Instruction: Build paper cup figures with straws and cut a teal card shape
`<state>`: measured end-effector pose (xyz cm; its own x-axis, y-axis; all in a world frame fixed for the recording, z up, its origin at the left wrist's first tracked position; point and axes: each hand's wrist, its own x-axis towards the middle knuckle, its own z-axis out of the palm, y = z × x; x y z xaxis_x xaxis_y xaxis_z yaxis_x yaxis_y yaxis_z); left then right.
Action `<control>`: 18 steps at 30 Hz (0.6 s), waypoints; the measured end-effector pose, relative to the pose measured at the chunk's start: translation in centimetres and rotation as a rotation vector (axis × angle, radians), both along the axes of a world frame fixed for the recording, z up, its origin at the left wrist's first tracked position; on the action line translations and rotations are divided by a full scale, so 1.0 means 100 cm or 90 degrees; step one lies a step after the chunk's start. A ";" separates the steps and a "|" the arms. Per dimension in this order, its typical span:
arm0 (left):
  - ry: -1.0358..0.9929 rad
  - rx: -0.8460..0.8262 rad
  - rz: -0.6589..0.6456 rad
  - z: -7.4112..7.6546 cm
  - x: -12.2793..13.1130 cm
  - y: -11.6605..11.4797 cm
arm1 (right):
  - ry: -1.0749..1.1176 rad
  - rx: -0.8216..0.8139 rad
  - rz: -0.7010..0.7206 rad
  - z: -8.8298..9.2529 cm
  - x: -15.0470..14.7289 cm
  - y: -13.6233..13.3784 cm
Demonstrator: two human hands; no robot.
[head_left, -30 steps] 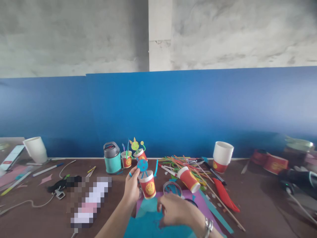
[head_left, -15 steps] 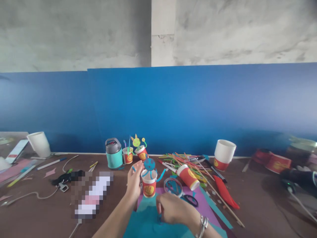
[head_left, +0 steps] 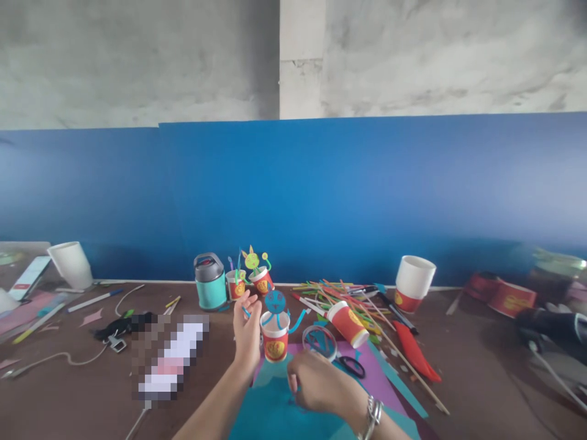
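A red paper cup (head_left: 275,342) with a blue paper face and curled blue arms on top stands upright on the purple paper (head_left: 372,379). My left hand (head_left: 246,335) is just left of this cup, palm toward it, fingers spread and raised; a blue paper arm lies by its fingertips. My right hand (head_left: 315,386) rests low on a teal sheet (head_left: 270,412), fingers curled in; what they pinch is hidden. A bracelet shows on that wrist.
A clear tape roll (head_left: 320,342), scissors (head_left: 351,366) and a tipped red cup (head_left: 348,324) lie right of the hands. Behind are coloured sticks (head_left: 337,289), stacked white cups (head_left: 413,281), a teal flask (head_left: 210,282) and two decorated cups (head_left: 261,281). A blue board backs the table.
My left hand has set the cup upright on the paper and spread its fingers off it. My right hand stays curled on the teal sheet.
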<state>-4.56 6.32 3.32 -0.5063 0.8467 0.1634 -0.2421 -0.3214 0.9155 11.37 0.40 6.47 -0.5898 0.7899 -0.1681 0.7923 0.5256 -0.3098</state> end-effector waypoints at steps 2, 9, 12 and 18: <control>0.024 0.010 0.024 0.003 0.001 -0.002 | -0.010 0.008 -0.013 -0.003 0.000 0.000; 0.130 0.053 0.100 0.010 0.001 -0.008 | 0.025 -0.040 -0.026 0.002 -0.001 -0.003; 0.195 0.065 0.136 0.012 0.001 -0.010 | -0.026 0.025 0.003 0.003 -0.004 -0.005; 0.237 0.085 0.145 0.015 0.004 -0.014 | -0.018 -0.002 0.002 0.002 -0.006 -0.006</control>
<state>-4.19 4.95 4.84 -0.5632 0.6801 0.4694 0.1860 -0.4491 0.8739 10.78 -0.20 6.72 -0.5868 0.7876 -0.1881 0.7995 0.5267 -0.2887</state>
